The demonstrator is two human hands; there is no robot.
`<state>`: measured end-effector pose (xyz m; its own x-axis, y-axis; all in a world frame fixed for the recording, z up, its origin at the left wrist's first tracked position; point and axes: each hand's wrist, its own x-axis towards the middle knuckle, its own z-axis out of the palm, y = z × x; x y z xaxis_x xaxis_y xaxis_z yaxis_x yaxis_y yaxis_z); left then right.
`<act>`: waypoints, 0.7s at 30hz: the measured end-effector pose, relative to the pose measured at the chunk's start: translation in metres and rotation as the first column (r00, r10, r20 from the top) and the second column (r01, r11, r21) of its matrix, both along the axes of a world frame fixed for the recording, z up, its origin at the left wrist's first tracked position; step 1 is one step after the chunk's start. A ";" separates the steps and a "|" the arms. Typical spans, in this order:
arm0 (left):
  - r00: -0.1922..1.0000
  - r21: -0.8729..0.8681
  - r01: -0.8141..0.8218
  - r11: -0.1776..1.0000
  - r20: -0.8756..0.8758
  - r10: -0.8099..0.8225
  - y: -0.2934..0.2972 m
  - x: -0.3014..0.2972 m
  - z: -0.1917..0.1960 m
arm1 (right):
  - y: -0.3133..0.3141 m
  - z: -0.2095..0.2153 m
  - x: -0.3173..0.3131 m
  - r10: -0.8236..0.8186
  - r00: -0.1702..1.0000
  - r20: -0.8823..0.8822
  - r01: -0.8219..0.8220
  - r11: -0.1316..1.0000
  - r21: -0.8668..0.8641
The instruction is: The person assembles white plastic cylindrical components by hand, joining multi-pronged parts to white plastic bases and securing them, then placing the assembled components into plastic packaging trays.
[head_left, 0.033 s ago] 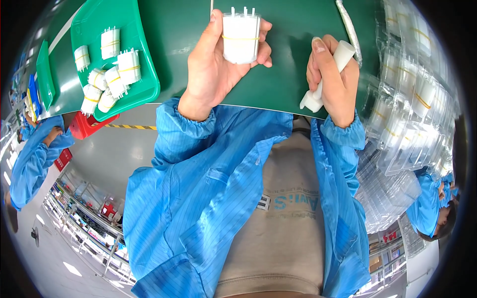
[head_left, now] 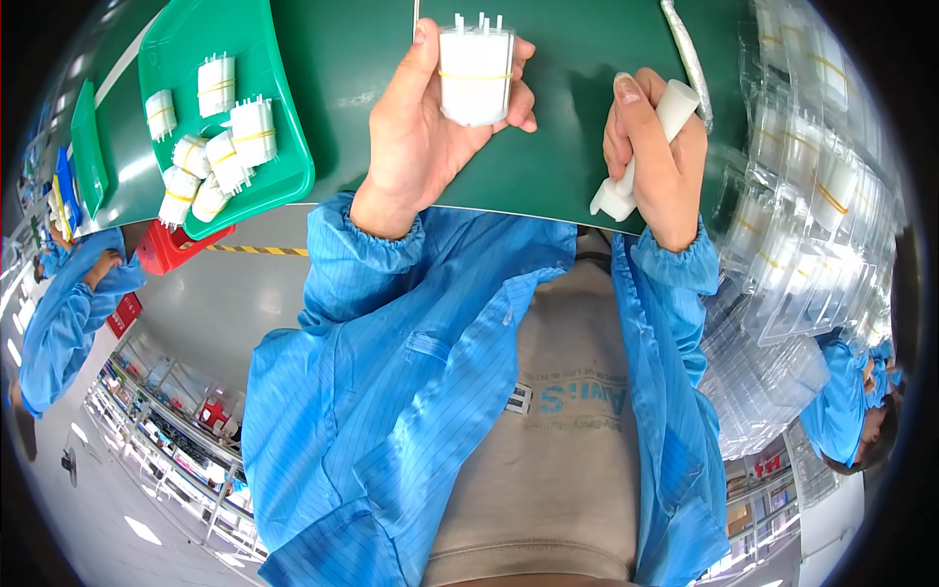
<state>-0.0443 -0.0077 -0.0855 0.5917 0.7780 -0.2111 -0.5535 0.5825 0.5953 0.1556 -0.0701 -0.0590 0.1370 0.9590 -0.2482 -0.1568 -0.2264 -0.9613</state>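
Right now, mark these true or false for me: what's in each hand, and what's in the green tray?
1. The left hand holds a white banded bundle. True.
2. The right hand is empty. False: it grips a white tube-shaped tool.
3. The green tray holds several white bundles. True.
4. The tray lies to the person's right. False: it lies to the left; clear plastic packs are stacked at the right.

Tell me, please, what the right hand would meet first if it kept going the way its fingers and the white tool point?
Probably the long white strip lying on the green mat: the right hand and its white tool aim up-right toward it. Depth is unclear; clear blister trays lie further right.
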 end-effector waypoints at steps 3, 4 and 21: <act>0.997 0.013 -0.030 0.999 -0.075 0.031 -0.003 0.004 0.006 | 0.000 0.000 0.000 0.008 1.000 0.008 -0.008 1.000 0.008; 0.994 0.029 -0.032 0.999 -0.100 0.035 -0.005 0.005 0.007 | 0.000 0.000 -0.001 0.002 1.000 0.007 -0.002 1.000 0.001; 0.979 0.045 0.017 0.999 -0.205 -0.008 -0.005 0.005 0.008 | -0.001 -0.003 -0.002 -0.002 1.000 0.030 0.002 1.000 -0.001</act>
<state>-0.0396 -0.0123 -0.0774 0.5493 0.7827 -0.2926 -0.4103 0.5577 0.7215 0.1537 -0.0708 -0.0618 0.1460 0.9585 -0.2450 -0.1282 -0.2272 -0.9654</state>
